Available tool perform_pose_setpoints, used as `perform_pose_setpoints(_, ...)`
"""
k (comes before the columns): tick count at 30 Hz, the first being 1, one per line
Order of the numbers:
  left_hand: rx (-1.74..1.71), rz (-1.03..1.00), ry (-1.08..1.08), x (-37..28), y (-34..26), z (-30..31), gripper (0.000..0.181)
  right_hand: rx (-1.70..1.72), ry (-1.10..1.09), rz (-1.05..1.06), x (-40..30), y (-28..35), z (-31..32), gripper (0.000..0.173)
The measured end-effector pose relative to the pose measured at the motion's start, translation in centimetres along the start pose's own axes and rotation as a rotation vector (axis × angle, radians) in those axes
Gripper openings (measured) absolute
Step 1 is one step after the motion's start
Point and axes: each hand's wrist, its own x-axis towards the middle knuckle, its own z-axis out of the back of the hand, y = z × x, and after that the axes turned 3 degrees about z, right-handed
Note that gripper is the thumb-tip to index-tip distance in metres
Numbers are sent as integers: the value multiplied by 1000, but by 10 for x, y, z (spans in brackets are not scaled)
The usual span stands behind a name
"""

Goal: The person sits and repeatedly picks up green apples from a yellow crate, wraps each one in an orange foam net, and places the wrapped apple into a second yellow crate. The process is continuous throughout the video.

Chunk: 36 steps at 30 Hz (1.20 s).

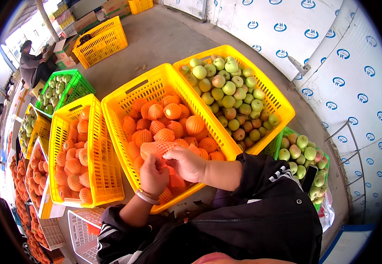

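Observation:
My left hand (pixel 154 178), with bangles at its wrist, pinches the near end of an orange foam net sleeve (pixel 156 148). Across from it, my right hand (pixel 187 164) has thumb and fingers closed on the same sleeve. The sleeve looks flattened; whether a fruit is inside I cannot tell. Both hands are over a yellow plastic crate (pixel 135 86) heaped with fruits in orange foam nets (pixel 164 134). To its right, against its side, stands another yellow crate (pixel 273 133) full of bare green and reddish apples (pixel 229 87).
Left stands a yellow crate (pixel 107 171) of netted fruit, with a green crate (pixel 79 86) beyond. A white crate (pixel 84 236) is near my left sleeve. At right, a phone (pixel 308 178) lies on apples in a green crate (pixel 326 158). A person (pixel 31 67) sits far left.

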Motion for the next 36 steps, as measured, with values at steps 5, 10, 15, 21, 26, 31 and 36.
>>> perform_pose_setpoints(5, 78, -125, -51, -3, 5, -5, 16, 48, 209, -10, 3, 3, -5, 14)
perform_pose_setpoints(10, 149, -216, -35, -3, 0, 2, 19, -64, 255, -101, 7, -1, -4, 29)
perform_pose_setpoints(15, 112, -85, -28, -6, -4, -3, 50, -527, 271, 425, 52, 51, 5, 48)
perform_pose_setpoints(21, 188, -171, 105, -3, -5, 2, 48, -1785, -741, 707, 121, 192, 158, 65)
perform_pose_setpoints(26, 247, -219, 182, 2, -7, 3, 45, -2105, -884, 266, 137, 240, 230, 58)
perform_pose_setpoints(31, 247, -191, 265, 14, 0, -4, 37, -2212, -998, 457, 152, 254, 268, 73)
perform_pose_setpoints(36, 234, -172, 370, 17, 8, 1, 25, -1940, -1053, 782, 150, 236, 242, 71)
